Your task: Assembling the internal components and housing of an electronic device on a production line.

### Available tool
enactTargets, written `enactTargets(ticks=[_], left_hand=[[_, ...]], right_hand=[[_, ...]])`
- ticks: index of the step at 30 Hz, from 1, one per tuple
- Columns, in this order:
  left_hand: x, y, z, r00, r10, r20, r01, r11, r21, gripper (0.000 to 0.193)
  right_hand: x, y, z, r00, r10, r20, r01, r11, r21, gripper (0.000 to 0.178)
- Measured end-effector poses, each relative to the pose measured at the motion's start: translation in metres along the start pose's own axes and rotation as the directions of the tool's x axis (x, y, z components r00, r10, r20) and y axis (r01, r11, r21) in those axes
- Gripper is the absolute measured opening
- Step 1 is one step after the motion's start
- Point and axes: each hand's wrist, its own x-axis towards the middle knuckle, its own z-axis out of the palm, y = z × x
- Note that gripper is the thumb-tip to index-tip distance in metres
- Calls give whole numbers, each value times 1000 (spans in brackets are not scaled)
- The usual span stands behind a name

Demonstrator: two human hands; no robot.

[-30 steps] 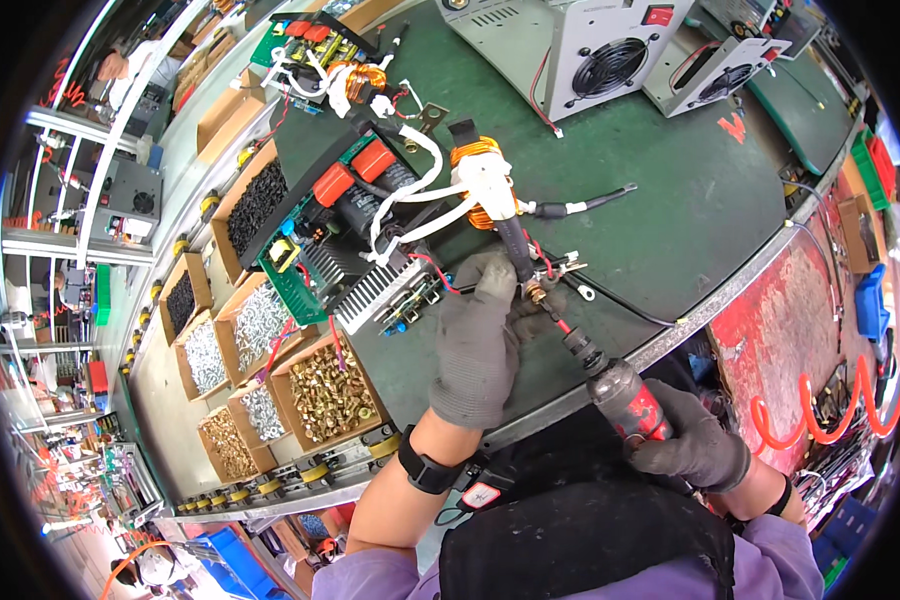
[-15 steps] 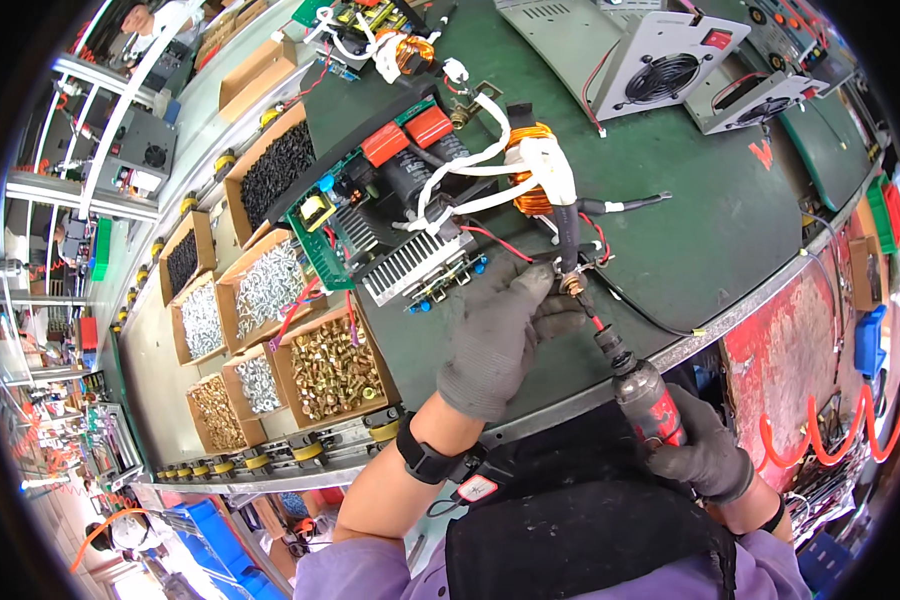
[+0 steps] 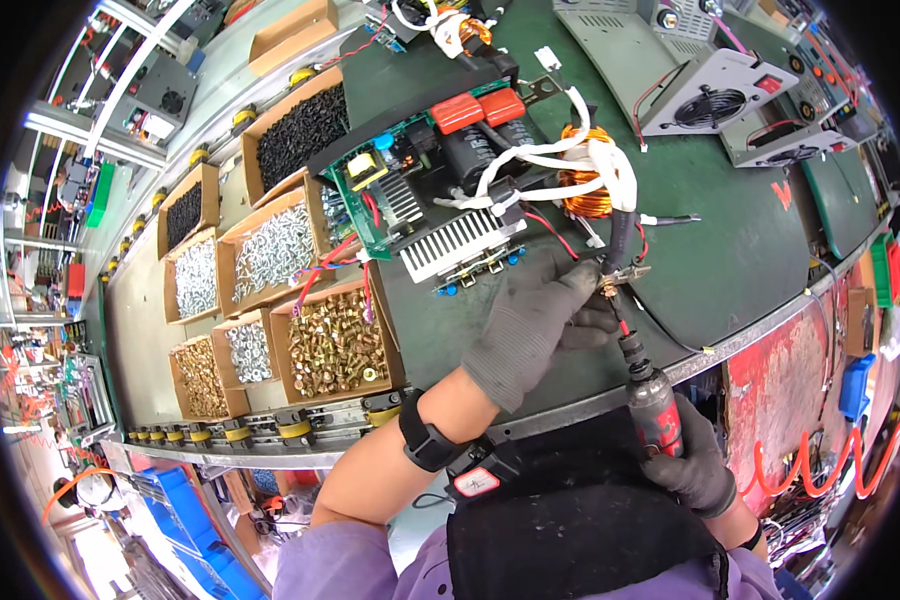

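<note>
My gloved right hand (image 3: 698,462) is wrapped around a red and black power screwdriver (image 3: 654,408). Its bit meets the copper-coloured fastener (image 3: 609,288) at the end of a black-sleeved cable (image 3: 620,235). My gloved left hand (image 3: 538,332) pinches the cable's end beside the bit; its fingertips partly hide the small metal parts there. White-sheathed wires (image 3: 545,160) run from this cable past a copper-wound coil (image 3: 582,200) to a green circuit board (image 3: 375,236). A silver heat sink (image 3: 455,245) and red-topped black capacitors (image 3: 470,150) sit on the board.
Cardboard boxes of brass-coloured fasteners (image 3: 335,345), silver screws (image 3: 273,250) and black screws (image 3: 305,135) stand left of the board. Grey metal housings with fans (image 3: 715,105) lie at the back right. A roller rail (image 3: 295,430) borders the bench; a red coiled hose (image 3: 820,465) hangs at right.
The view has shifted, so the bench, board and both hands sit differently in the picture. Both hands keep their grips, and the screwdriver bit stays at the fastener.
</note>
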Motion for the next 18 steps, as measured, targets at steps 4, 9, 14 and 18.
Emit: enactTargets(ticks=[4, 9, 14, 18], left_hand=[[-1, 1, -3, 945, 313, -98, -167, 715, 679, 21], [11, -11, 5, 736, 654, 173, -257, 34, 966, 36], [30, -12, 6, 788, 593, 167, -218, 14, 976, 36], [30, -12, 3, 671, 682, 289, -276, -131, 952, 34]], right_hand=[[0, 2, -1, 999, -14, -29, 14, 1000, -10, 61], [1, 5, -1, 1000, -1, -27, 1, 1000, -6, 58], [0, 5, -1, 999, -5, -47, 5, 1000, -13, 58], [-2, 5, -2, 997, -27, -74, 26, 1000, -14, 62]])
